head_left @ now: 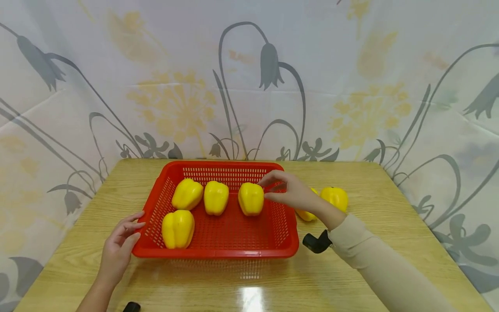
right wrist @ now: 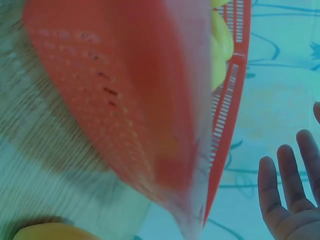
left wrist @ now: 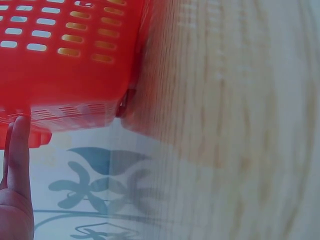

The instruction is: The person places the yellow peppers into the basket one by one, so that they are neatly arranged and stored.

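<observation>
A red plastic basket (head_left: 249,240) stands on the table with several yellow bell peppers in it. Two of them, a tilted pepper (head_left: 187,194) and an upright pepper (head_left: 216,198), sit along the back; another pepper (head_left: 177,229) is at the front left. My right hand (head_left: 286,188) is over the basket's right side, its fingers parted and beside the rightmost pepper (head_left: 251,199); whether they touch it I cannot tell. In the right wrist view its fingers (right wrist: 289,172) are spread. At the basket's left rim, my left hand (head_left: 121,245) rests with fairly straight fingers (left wrist: 20,155) against it.
Right of the basket, two more yellow peppers lie on the wooden table (head_left: 374,195): one pepper (head_left: 334,198) in plain view, the other pepper (head_left: 306,215) partly behind my right forearm. A flower-patterned cloth (head_left: 249,86) hangs behind the table.
</observation>
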Available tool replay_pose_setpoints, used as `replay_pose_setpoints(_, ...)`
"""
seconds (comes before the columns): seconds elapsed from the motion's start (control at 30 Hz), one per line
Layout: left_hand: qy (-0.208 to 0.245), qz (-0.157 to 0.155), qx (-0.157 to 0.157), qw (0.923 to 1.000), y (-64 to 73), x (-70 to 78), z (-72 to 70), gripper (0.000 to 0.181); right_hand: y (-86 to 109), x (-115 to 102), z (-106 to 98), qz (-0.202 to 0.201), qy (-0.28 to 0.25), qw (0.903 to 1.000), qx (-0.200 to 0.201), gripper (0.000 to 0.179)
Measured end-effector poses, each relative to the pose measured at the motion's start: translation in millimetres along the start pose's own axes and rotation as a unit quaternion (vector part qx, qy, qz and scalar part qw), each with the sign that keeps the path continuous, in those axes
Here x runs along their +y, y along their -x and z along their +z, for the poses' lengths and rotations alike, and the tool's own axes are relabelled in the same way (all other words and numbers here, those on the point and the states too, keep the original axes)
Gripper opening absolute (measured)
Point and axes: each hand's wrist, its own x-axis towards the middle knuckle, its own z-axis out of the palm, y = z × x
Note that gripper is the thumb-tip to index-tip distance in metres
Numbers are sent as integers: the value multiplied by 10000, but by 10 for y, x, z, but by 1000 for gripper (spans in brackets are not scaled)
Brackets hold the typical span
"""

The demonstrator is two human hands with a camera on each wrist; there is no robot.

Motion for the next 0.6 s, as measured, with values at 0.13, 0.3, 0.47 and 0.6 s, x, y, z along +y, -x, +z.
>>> replay_pose_setpoints(0.13, 33, 52, 1, 10000, 2, 1, -4, 17, 59, 59, -39, 87, 40, 9999, 123, 24)
replay_pose_setpoints(0.3, 14, 13, 7, 10000, 5, 13, 4, 17, 149, 133, -101, 280, 15, 9993, 229, 25)
replay_pose_setpoints(0.47, 119, -19, -5, 9999, 9, 14, 5, 17, 253, 228, -156, 400, -183, 9984, 352, 28)
replay_pose_setpoints(0.6, 166, -21, -35, 9999, 6, 9, -2, 17, 342, 312, -194, 498, -172, 9974, 486, 28)
